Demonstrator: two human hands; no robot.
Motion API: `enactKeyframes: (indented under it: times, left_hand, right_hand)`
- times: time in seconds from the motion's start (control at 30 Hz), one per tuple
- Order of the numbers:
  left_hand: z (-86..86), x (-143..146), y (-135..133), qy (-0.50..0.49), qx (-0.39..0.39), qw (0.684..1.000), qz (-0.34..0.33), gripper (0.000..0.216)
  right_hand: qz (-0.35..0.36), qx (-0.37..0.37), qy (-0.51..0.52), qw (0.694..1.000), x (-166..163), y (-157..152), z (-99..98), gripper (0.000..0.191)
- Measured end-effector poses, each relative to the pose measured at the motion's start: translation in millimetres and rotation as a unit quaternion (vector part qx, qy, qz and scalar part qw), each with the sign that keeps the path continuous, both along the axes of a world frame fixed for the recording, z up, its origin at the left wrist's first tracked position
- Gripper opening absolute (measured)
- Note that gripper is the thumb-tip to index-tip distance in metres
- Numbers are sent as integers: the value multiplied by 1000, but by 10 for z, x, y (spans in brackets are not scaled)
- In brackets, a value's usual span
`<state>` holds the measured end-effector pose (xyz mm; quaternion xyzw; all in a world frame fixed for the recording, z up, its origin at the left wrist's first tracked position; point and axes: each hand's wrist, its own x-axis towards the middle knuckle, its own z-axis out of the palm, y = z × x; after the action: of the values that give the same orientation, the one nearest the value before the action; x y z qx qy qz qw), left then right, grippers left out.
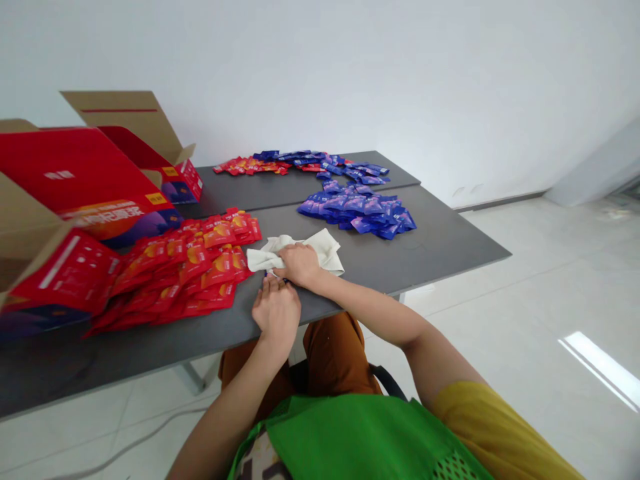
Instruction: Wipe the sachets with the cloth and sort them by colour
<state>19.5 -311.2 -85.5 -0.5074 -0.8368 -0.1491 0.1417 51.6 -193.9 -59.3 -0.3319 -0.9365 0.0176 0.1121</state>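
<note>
A crumpled white cloth (326, 250) lies on the dark table in front of me. My right hand (301, 265) grips the cloth, fingers bent into its folds. Close beside it, my left hand (278, 308) presses its fingertips on the table top. Small bits of a blue packet (269, 273) show at those fingertips; most of the packet is hidden under my hands and the cloth. To the left is a heap of red packets (200, 263). Beyond the cloth, toward the right, blue packets (367, 212) lie in a pile.
Two open cardboard boxes stand on the left: a near red box (75, 167) and a farther one (183, 183). More red packets (250, 165) and blue packets (295, 157) lie along the back of the table (450, 233), near the white wall (320, 73).
</note>
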Motion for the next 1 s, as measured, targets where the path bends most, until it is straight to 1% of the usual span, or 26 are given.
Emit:
enactKeyframes:
  times: [0.1,0.23,0.3,0.33,0.37,0.43,0.57,0.63,0.7,0.8,0.93,1.0]
  left_hand:
    - [13,1,-1,1,-11,1000,-2,44]
    - [13,0,-3,0,-14,1000,1,45]
    - [6,-3,-7,-1,-11,1000,2,45]
    - [2,-5,-11,-1,-11,1000,2,46]
    - [-1,-7,-14,0,-10,1000,2,46]
    - [-4,-11,-22,0,-8,1000,0,45]
    - [3,-10,-32,3,-9,1000,-7,45]
    - [8,-6,-31,6,-10,1000,-8,45]
    - [14,-6,-27,4,-11,1000,-5,45]
    - [19,-13,-24,-3,-17,1000,-6,45]
    - [20,-24,-36,-14,-20,1000,-13,45]
    - [20,-26,-45,-16,-19,1000,-14,46]
  right_hand:
    - [-35,-39,-4,999,13,100,16,46]
    - [-149,-86,-5,985,106,397,39,61]
    - [-196,-89,-3,977,173,519,37,65]
    - [-205,-84,-1,975,204,553,31,66]
    - [-205,-77,1,976,229,563,22,67]
    - [-184,-64,3,981,258,514,-2,67]
    - [-92,-52,-2,994,250,270,-47,69]
    - [-58,-53,-12,997,243,182,-52,71]
    - [-51,-62,-21,997,245,160,-44,74]
    - [-89,-74,-16,993,261,244,-24,74]
    - [-191,-71,-1,979,305,455,-2,72]
    - [-219,-65,-5,974,329,519,6,70]
